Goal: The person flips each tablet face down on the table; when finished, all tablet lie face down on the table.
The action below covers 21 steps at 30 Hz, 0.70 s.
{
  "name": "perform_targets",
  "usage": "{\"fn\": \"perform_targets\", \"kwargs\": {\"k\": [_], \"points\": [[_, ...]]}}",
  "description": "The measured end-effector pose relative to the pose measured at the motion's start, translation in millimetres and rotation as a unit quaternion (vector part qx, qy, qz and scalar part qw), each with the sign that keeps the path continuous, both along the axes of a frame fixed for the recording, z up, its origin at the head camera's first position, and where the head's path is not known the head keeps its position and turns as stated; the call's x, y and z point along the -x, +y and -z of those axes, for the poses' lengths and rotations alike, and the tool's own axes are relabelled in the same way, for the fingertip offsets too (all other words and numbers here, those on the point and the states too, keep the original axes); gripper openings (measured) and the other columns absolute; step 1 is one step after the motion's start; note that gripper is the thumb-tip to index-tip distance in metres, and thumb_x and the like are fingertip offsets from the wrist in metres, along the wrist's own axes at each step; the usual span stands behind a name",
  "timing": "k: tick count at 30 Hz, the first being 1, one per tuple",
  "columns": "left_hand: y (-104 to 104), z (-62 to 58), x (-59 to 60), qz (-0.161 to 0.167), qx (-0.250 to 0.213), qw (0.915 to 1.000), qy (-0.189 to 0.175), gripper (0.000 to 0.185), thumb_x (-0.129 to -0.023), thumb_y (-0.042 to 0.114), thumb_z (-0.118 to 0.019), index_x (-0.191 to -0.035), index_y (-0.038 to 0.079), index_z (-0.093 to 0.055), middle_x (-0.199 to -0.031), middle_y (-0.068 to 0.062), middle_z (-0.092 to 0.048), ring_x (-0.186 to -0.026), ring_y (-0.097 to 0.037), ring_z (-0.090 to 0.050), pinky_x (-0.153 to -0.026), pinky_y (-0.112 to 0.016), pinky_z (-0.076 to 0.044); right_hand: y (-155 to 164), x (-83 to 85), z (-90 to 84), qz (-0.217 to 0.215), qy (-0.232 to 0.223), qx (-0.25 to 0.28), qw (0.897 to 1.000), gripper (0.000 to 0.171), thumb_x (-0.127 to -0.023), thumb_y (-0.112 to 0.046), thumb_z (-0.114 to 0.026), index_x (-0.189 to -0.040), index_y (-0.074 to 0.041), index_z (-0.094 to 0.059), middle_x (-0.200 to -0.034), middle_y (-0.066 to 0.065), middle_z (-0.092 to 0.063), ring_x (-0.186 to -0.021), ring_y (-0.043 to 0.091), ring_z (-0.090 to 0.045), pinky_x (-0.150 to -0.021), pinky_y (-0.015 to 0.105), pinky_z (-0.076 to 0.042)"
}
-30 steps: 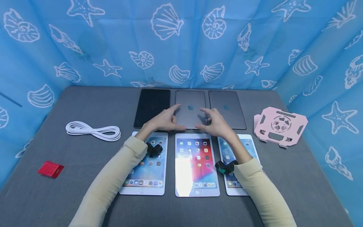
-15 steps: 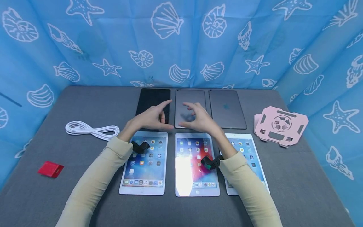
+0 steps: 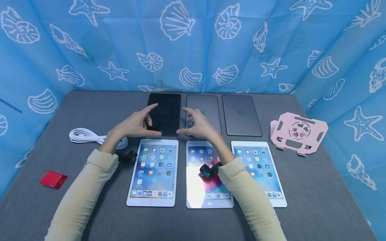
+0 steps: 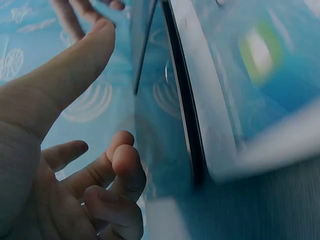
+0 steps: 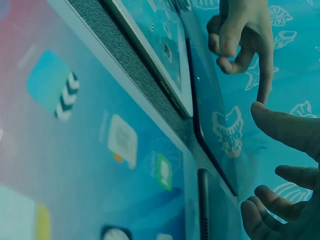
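My left hand hovers at the left edge of the black tablet in the back row, thumb and index finger spread and holding nothing. Facing it, my right hand overlaps the middle grey tablet, also spread and holding nothing. A second grey tablet lies back-up at the right of that row. In front are three white tablets with lit screens: the left one, the middle one with glare, and the right one, partly behind my right sleeve. The left wrist view shows curled lower fingers.
A coiled white cable lies at the left, partly behind my left wrist. Nearer the left edge sits a small red packet. A pink stand with cutouts lies at the right. Behind the grey table hangs a blue shell-print curtain.
Both hands have moved left, from around the middle grey tablet to around the black tablet, still spread. The tablets have stayed in place, and more of the left and right white screens shows.
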<state>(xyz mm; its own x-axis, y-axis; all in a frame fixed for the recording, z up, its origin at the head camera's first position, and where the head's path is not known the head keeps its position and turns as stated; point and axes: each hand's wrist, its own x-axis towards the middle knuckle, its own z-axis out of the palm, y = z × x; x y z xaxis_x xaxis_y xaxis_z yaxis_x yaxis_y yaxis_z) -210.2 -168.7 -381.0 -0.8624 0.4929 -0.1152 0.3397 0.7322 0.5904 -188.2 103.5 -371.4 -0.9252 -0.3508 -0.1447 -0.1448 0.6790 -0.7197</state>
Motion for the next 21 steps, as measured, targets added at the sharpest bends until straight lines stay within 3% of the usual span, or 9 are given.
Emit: {"fn": "perform_targets", "kwargs": {"k": [8,16,21], "points": [[-29.4,-0.2,-5.7,-0.026,0.025,0.9993,-0.011,0.118,-0.080,0.040,-0.088,-0.165,0.009,-0.011,-0.102,-0.013,-0.057,-0.064,-0.016,-0.053,-0.062,-0.030,-0.044,-10.1,2.8,9.3,-0.003,-0.018,0.007,1.000,0.098,-0.084,-0.028,-0.086,-0.162,-0.014,-0.029,-0.152,0.022,-0.039,-0.137,0.041,-0.050,-0.110,0.052,-0.048],[-35.6,10.4,-4.3,-0.042,0.048,0.9978,-0.018,0.120,-0.078,0.042,-0.088,-0.165,0.008,-0.013,-0.110,-0.016,-0.053,-0.070,-0.018,-0.051,-0.063,-0.031,-0.043,-15.5,2.3,15.0,-0.002,-0.034,-0.012,0.999,0.103,-0.082,-0.031,-0.087,-0.163,-0.014,-0.026,-0.153,0.022,-0.038,-0.140,0.039,-0.047,-0.112,0.052,-0.046],[-32.1,18.8,-0.5,-0.046,0.063,0.9967,-0.024,0.121,-0.080,0.047,-0.086,-0.164,0.002,-0.012,-0.108,-0.014,-0.052,-0.075,-0.019,-0.047,-0.066,-0.032,-0.039,-19.4,3.1,15.6,-0.003,-0.043,-0.051,0.998,0.104,-0.084,-0.035,-0.085,-0.164,-0.010,-0.023,-0.163,0.024,-0.029,-0.153,0.041,-0.029,-0.121,0.057,-0.033]]}}
